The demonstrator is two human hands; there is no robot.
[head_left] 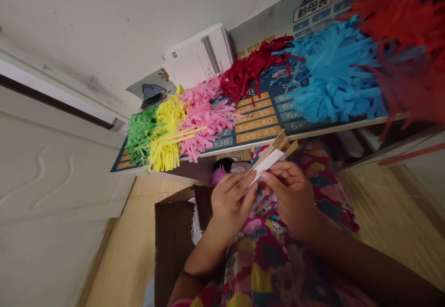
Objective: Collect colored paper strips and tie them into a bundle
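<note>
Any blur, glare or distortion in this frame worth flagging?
Head view: soft light, no strong glare; the wide lens tilts the shelf edge; the red paper fringe at upper right looks blurred and dark; the left hand and right hand stay fairly sharp.

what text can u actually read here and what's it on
"5x9=45" on the lowest orange strip of the multiplication chart
"5x8=40" on the orange strip above it
"5x7=35" on the next orange strip up
"=36" on a blue strip
"韵母表" on the white label
The print on the white paper stack is too small to read
</note>
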